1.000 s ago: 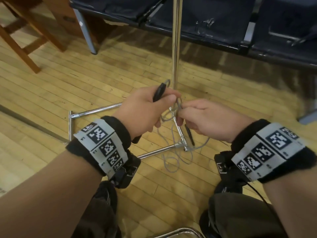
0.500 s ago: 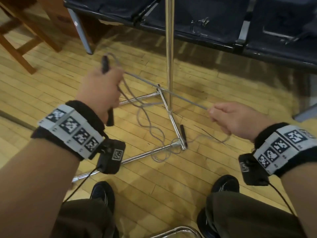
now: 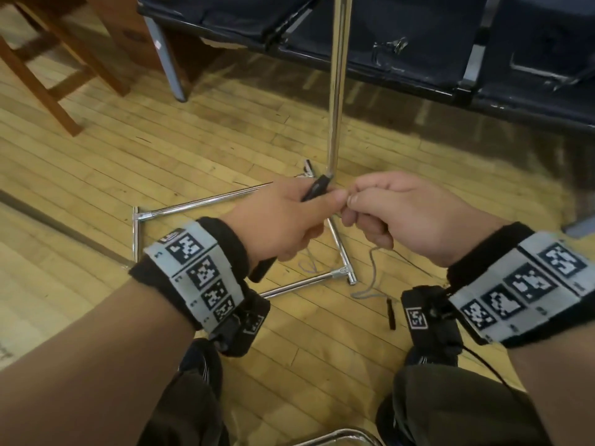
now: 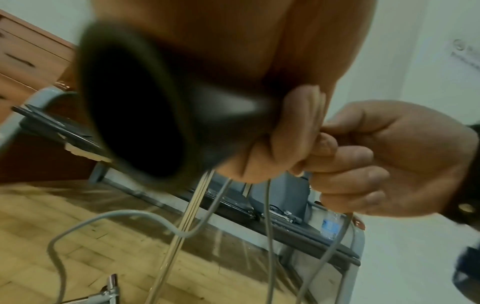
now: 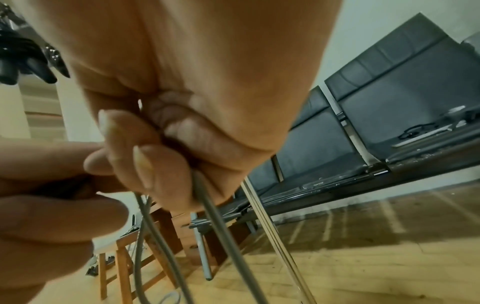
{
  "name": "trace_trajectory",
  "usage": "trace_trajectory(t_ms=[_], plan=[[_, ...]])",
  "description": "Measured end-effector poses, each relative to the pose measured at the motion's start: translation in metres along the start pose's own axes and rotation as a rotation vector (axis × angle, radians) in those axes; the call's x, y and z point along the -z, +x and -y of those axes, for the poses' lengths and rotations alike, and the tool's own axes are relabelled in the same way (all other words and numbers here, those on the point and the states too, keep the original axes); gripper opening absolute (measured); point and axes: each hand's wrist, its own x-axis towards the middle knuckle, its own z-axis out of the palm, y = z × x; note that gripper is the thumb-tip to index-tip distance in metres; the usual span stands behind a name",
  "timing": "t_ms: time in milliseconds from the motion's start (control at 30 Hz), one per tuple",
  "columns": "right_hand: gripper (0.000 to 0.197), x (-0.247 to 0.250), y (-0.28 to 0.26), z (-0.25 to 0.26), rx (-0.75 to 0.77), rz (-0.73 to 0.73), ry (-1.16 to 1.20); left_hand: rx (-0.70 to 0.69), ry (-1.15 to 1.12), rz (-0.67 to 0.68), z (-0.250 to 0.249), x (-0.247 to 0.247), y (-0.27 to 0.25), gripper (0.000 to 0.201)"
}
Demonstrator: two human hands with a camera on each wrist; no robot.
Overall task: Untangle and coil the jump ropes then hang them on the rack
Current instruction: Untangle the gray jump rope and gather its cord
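Head view: left hand point(image 3: 280, 220) wraps a black jump rope handle point(image 3: 317, 190), right hand point(image 3: 415, 214) pinches the grey cord point(image 5: 207, 203) beside it — knuckles nearly touching, above the chrome rack base point(image 3: 341, 249); the other handle point(image 3: 391, 313) lies on the wooden floor point(image 3: 96, 162)

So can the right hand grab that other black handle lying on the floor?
Probably, but not right away. The right hand is pinching the grey cord and would need to let go. The loose handle lies on the bare floor below that wrist, nothing covering it.
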Motion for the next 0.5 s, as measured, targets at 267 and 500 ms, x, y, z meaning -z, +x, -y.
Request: trace_trajectory(t_ms=[267,500], plan=[[0.035,0.019,-0.006,-0.05,-0.155,-0.076,-0.135,-0.005,-0.119,-0.626,-0.008,0.04,-0.006,0.025],[0.036,0.031,-0.002,-0.072,-0.313,-0.139,-0.327,0.128,0.001,-0.669,-0.007,0.042,0.0,0.017]])
